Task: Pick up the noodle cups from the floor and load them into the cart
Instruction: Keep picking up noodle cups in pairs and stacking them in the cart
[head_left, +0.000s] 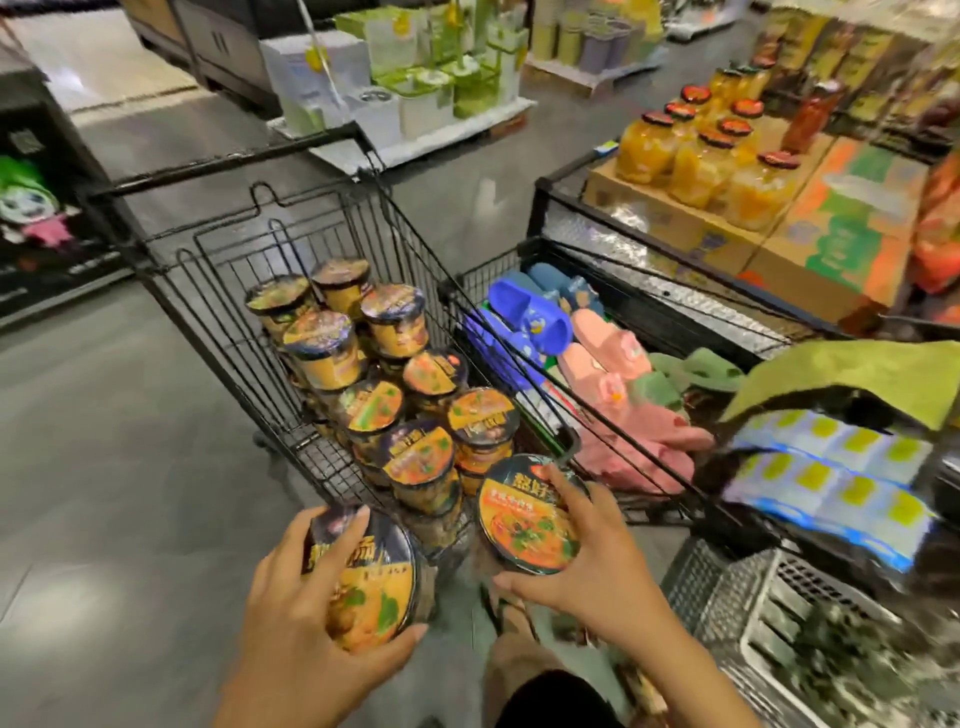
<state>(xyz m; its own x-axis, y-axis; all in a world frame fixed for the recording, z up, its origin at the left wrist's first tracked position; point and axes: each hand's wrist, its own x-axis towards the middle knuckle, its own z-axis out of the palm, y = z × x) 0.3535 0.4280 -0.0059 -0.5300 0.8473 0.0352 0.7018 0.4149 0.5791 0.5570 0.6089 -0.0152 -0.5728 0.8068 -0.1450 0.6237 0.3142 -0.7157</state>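
Your left hand (306, 582) grips a round orange-lidded noodle cup (371, 577), lid tilted towards you. Your right hand (587, 545) clasps another such cup (524, 519), lid up, beside the black wire cart (218, 291).

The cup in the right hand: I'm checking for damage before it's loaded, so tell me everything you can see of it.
The cup is round, with a dark rim and a glossy sealed lid printed orange-red, with large pale characters and a food picture. It is tilted, lid toward the camera, body mostly hidden. The right hand holds its rim, fingers on the far edge, thumb on the near. It hangs at the near end of the cart. No damage shows.
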